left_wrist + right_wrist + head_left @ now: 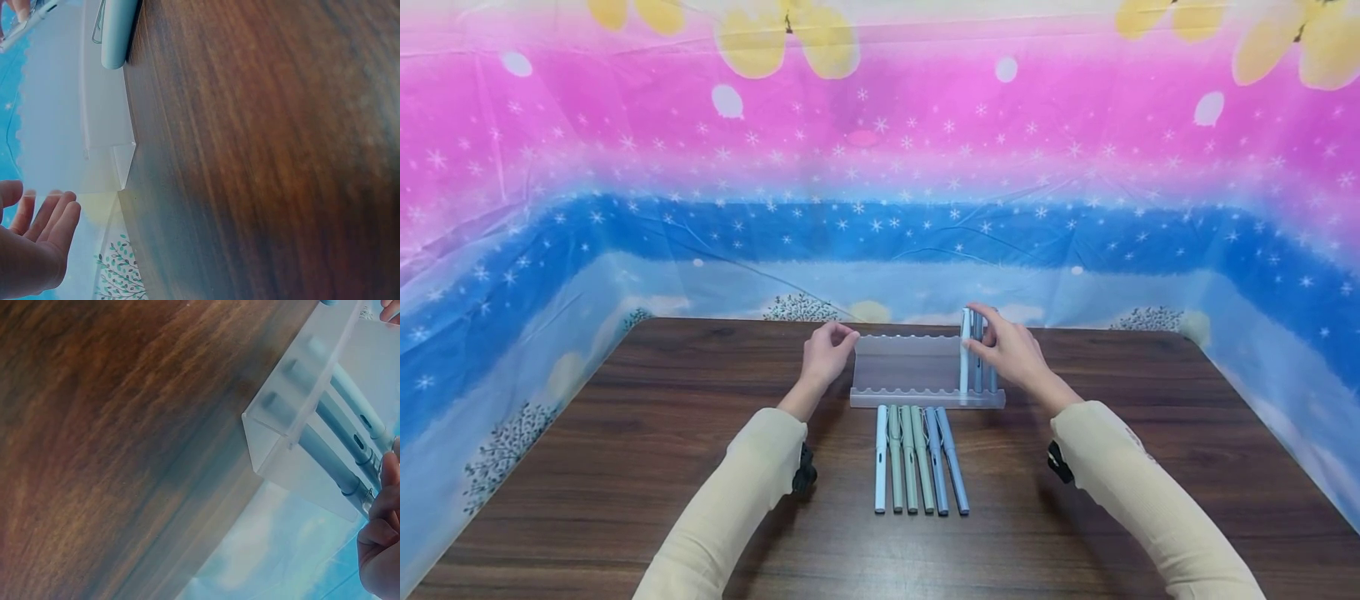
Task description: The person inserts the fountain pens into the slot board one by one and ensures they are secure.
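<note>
A clear plastic pen rack with notched edges stands toward the back of the table. My left hand pinches its upper left corner between thumb and fingers. At the rack's right end, my right hand holds a pale blue pen upright, thumb low and index finger near its top. Two darker blue-grey pens stand in the slots to the right of it, partly hidden by that hand in the head view. The pale pen's lower end sits behind the rack's front lip.
In front of the rack lies a row of capped pens: a pale blue one at left, three green ones in the middle, two blue-grey ones at right. A printed cloth hangs round the wooden table's back and sides.
</note>
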### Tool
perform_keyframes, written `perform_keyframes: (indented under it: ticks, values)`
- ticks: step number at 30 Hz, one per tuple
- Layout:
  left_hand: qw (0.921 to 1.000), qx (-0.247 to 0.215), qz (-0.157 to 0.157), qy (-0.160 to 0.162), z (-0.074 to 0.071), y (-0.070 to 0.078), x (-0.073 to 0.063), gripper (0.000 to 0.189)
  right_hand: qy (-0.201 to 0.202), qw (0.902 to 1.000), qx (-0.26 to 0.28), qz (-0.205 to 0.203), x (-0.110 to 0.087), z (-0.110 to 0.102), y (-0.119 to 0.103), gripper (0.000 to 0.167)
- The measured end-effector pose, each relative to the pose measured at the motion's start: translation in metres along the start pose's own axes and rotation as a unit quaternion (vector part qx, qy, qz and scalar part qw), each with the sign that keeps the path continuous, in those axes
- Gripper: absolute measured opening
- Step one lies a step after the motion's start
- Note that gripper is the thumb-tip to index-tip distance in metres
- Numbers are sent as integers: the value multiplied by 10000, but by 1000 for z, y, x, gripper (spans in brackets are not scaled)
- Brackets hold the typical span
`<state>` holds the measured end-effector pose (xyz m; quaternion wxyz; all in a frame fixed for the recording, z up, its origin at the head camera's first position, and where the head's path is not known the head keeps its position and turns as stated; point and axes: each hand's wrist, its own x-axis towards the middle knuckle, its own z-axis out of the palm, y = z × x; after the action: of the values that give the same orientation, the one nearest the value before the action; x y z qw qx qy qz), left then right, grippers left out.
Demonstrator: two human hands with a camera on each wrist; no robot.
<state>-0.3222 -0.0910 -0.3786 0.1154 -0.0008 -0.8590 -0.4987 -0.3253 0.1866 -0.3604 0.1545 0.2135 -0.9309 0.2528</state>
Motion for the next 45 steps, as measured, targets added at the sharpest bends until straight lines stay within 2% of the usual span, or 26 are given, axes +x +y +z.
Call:
perform_keyframes:
  ticks: [12,27,33,45]
  values:
    - [10000,49,26,21,0,0,-1,21,-256,9992,-118,291,4,0,-1,56]
    - [10000,1,34,-32,0,-1,0,22,-289,9990,-198,295,5,0,-2,56]
    - [10000,-45,-7,-51,0,-2,0,22,-135,9996,-189,162,2,0,-1,57]
    - [10000,-65,-30,-34,0,-1,-1,22,273,9988,63,-407,-12,5,0,52]
